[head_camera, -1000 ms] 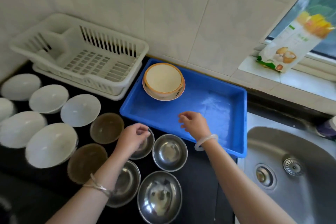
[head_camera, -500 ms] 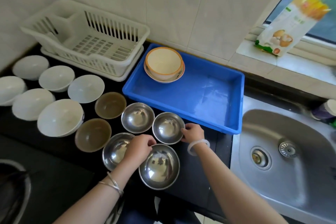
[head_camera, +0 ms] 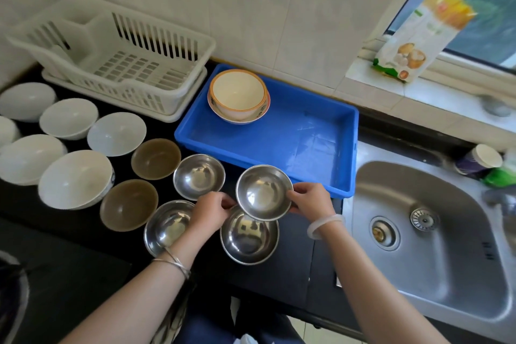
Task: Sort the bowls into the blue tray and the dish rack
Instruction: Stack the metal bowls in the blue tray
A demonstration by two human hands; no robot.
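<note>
A small steel bowl (head_camera: 264, 193) hangs lifted above the black counter, just in front of the blue tray (head_camera: 318, 145). My right hand (head_camera: 311, 200) pinches its right rim and my left hand (head_camera: 212, 211) grips its left rim. Three more steel bowls (head_camera: 198, 176) (head_camera: 166, 227) (head_camera: 249, 237) stand on the counter below and left. Two brown bowls (head_camera: 155, 158) (head_camera: 128, 204) sit further left, then several white bowls (head_camera: 75, 179). Stacked cream bowls with orange rims (head_camera: 237, 95) stand in the tray's far left corner. The white dish rack (head_camera: 120, 64) holds nothing.
A steel sink (head_camera: 430, 232) lies to the right of the tray. A food packet (head_camera: 424, 33) leans on the window sill. Small containers (head_camera: 480, 160) stand behind the sink. A stove edge (head_camera: 11, 296) shows at the bottom left.
Both hands closed on the right-hand steel bowl and raised it off the counter, toward the tray's front edge. The camera view shifted slightly.
</note>
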